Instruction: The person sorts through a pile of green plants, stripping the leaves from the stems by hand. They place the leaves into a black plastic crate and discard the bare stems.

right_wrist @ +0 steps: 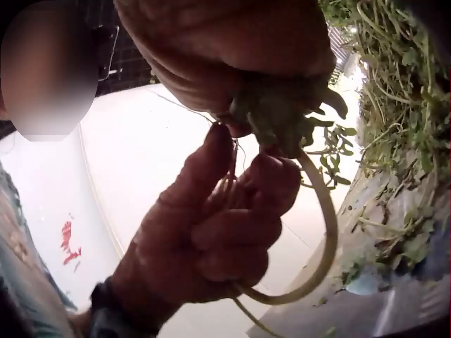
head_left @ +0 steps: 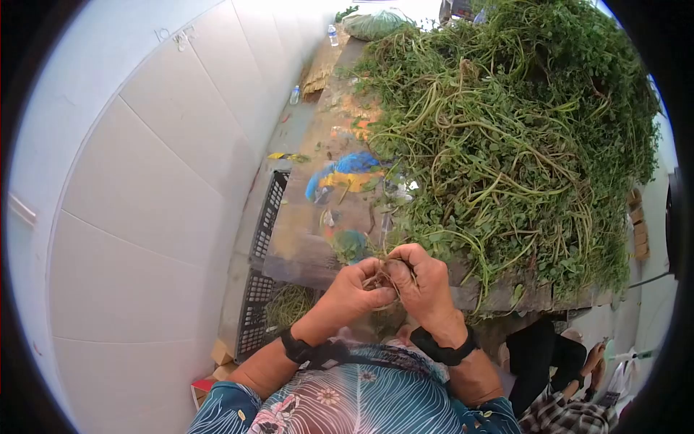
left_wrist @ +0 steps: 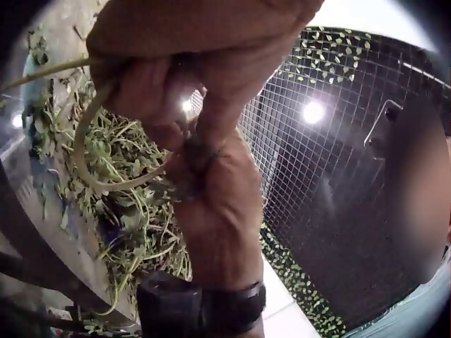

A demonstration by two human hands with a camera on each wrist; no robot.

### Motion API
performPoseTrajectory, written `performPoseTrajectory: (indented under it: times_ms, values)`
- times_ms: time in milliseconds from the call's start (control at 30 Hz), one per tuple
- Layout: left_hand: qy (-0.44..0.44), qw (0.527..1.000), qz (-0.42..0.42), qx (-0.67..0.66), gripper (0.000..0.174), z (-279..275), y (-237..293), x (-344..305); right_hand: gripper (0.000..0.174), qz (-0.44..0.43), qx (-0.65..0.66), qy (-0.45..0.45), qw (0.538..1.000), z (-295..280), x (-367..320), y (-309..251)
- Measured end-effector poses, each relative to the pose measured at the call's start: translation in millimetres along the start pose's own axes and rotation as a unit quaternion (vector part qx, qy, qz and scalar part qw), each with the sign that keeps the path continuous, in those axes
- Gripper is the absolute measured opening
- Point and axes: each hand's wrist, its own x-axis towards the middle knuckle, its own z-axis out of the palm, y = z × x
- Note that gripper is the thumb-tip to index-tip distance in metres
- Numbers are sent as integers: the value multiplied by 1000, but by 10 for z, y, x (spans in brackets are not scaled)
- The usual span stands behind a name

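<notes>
In the head view my left hand (head_left: 354, 291) and right hand (head_left: 423, 283) meet in front of my body, at the table's near edge. Both grip a leafy green plant stem between them. In the right wrist view the pale stem (right_wrist: 328, 225) bends in a loop into the curled fingers of my left hand (right_wrist: 211, 239). Green leaves (right_wrist: 271, 120) stick out under my right hand (right_wrist: 232, 42). Thin root-like strands run between the fingertips of both hands. The left wrist view shows the same stem (left_wrist: 81, 144) curving beside my left hand (left_wrist: 190, 63).
A large heap of leafy stems (head_left: 499, 159) covers the right of the table (head_left: 296, 246). A blue patch (head_left: 343, 170) and scraps lie left of it. Black crates (head_left: 254, 311) stand at the lower left, by a white wall (head_left: 166, 217). Another person (head_left: 557, 362) sits lower right.
</notes>
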Motion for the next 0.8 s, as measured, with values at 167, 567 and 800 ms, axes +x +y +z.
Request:
performPoseTrajectory:
  times_ms: [167,567,800]
  values:
    - [-5,999,3,42,29,-4,-9,-4,15,105,165,-35,980,-31,8,0]
    - [-8,982,19,186,18,-64,173,-80,16,61,-9,-99,993,-221,18,-71]
    - [-1,974,34,224,18,-82,147,-63,15,132,39,-63,988,-201,-1,-36]
